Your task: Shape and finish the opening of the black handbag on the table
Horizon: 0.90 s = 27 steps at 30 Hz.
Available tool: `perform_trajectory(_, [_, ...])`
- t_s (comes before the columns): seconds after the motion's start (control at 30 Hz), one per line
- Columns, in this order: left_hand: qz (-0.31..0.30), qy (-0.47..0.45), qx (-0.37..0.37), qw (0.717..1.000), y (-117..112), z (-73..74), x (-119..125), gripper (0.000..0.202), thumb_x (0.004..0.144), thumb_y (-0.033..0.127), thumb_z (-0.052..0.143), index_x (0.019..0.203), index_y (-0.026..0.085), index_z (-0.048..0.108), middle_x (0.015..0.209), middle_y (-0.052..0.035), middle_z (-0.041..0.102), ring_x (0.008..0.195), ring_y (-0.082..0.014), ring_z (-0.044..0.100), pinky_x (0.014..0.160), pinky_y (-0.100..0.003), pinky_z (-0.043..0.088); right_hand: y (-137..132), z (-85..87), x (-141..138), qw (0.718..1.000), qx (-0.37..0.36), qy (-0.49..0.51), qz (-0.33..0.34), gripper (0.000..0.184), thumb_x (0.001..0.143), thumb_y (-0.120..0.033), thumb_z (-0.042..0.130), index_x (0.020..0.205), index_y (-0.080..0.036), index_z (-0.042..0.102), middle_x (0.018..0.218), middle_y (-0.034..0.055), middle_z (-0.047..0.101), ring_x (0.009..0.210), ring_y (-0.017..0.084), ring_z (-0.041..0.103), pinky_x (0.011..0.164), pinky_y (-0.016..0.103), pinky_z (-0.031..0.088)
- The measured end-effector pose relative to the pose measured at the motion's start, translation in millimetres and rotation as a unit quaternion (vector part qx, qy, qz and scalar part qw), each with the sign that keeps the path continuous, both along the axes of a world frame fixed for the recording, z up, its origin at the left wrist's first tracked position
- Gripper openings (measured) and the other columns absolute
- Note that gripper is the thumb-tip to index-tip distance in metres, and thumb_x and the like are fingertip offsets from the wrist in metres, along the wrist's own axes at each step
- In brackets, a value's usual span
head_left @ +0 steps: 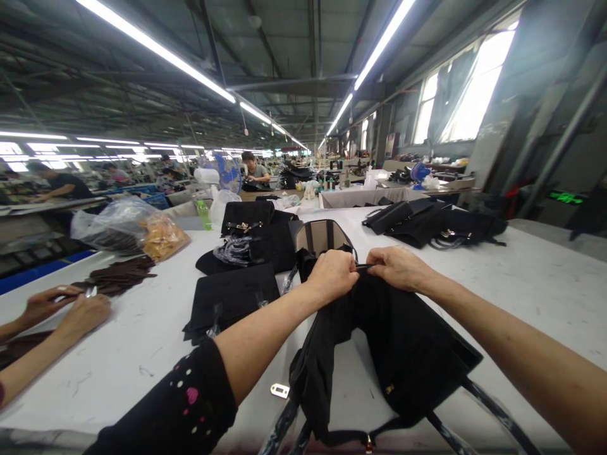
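Two bare hands meet near the middle of the head view: the left hand point(332, 273) and the right hand point(401, 268) each pinch, thumb against curled fingers, a thin dark edge of a black bag point(410, 354). It lies slumped on the near part of the white table point(535, 297), between the forearms; the knuckles partly hide the grip. That edge is narrow, so it could slip loose if one hand pulled harder than the other, and the limp cloth could sag and twist it out of line. The handles point(497, 407), trailing toward the viewer, might snag and drag the whole piece. A slotted metal plate point(279, 390) lies just beside the bag; a sweeping sleeve could knock it away or scratch it.

The cloth looks matte and soft, folding in loose curves, yet one corner stays crisp and angular. Crinkled, shiny film wraps the tubular handles, and a small gold fitting point(389, 389) glints on the dark panel. Behind the left hand, a beige lining point(327, 235) shows in a rounded opening. Flat, squarish black pieces point(232, 300) lie to the left, near a co-worker's hands point(85, 315) and floppy brown strips point(121, 277)
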<state>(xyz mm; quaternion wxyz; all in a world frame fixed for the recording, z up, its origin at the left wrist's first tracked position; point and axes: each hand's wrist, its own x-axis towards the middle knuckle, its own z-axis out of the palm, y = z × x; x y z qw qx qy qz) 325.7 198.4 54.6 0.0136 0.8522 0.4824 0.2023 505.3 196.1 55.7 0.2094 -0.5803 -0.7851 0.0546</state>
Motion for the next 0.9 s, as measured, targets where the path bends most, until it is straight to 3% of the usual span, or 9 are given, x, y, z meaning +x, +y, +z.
perform_trajectory(0.13, [-0.001, -0.005, 0.001, 1.0, 0.8, -0.4, -0.3, 0.014, 0.073, 0.025, 0.058, 0.075, 0.02, 0.071, 0.074, -0.0041, 0.071, 0.074, -0.0205, 0.065, 0.071, -0.03, 0.049, 4.3, 2.1, -2.1, 0.997, -0.035, 0.041, 0.057, 0.019, 0.074, -0.027, 0.064, 0.091, -0.023, 0.071, 0.074, -0.0031, 0.068, 0.069, 0.014, 0.058, 0.062, 0.023, 0.038])
perform_trajectory(0.23, [0.004, -0.002, -0.007, 1.0, 0.3, 0.7, -0.7, 0.015, 0.074, 0.024, 0.058, 0.077, 0.02, 0.072, 0.076, -0.0039, 0.071, 0.074, -0.0191, 0.065, 0.072, -0.028, 0.048, 5.2, 0.9, -7.3, 0.992, -0.047, 0.076, 0.088, 0.016, 0.076, -0.023, 0.06, 0.086, -0.023, 0.073, 0.075, -0.0035, 0.07, 0.073, 0.015, 0.061, 0.066, 0.023, 0.04])
perform_trajectory(0.63, [0.004, -0.017, -0.012, 1.0, -0.7, 3.7, -0.8, 0.012, 0.073, 0.031, 0.063, 0.07, 0.02, 0.067, 0.071, -0.0021, 0.069, 0.069, -0.0185, 0.063, 0.064, -0.027, 0.044, 3.1, -1.5, -14.3, 0.998, -0.003, 0.041, 0.051, 0.016, 0.074, -0.023, 0.061, 0.078, -0.025, 0.076, 0.067, -0.0025, 0.069, 0.066, 0.015, 0.059, 0.059, 0.025, 0.036])
perform_trajectory(0.77, [0.023, -0.035, -0.024, 0.999, -5.3, 8.1, -6.0, 0.042, 0.058, 0.049, 0.075, 0.083, 0.018, 0.061, 0.073, -0.0025, 0.066, 0.069, -0.0213, 0.062, 0.058, -0.027, 0.042, 1.1, -0.1, -17.4, 0.998, -0.001, 0.045, 0.034, 0.016, 0.074, -0.025, 0.06, 0.077, -0.026, 0.075, 0.066, -0.0016, 0.069, 0.063, 0.015, 0.058, 0.056, 0.025, 0.034])
perform_trajectory(0.83, [0.021, -0.046, -0.044, 0.998, -8.0, 8.3, -13.4, 0.057, 0.051, 0.047, 0.079, 0.094, 0.017, 0.057, 0.081, -0.0043, 0.067, 0.072, -0.022, 0.062, 0.058, -0.027, 0.042, -1.0, 1.1, -15.7, 0.999, -0.001, 0.048, 0.024, 0.015, 0.074, -0.024, 0.06, 0.075, -0.025, 0.075, 0.064, -0.0012, 0.068, 0.063, 0.016, 0.058, 0.056, 0.026, 0.034])
perform_trajectory(0.9, [-0.004, -0.06, -0.095, 0.994, -8.5, 6.4, -23.0, 0.051, 0.056, 0.037, 0.075, 0.098, 0.017, 0.055, 0.087, -0.0054, 0.067, 0.074, -0.0207, 0.062, 0.057, -0.026, 0.042, -5.1, 2.6, -12.0, 0.999, -0.007, 0.049, 0.019, 0.015, 0.073, -0.023, 0.059, 0.073, -0.024, 0.074, 0.062, -0.001, 0.066, 0.063, 0.016, 0.057, 0.057, 0.026, 0.035])
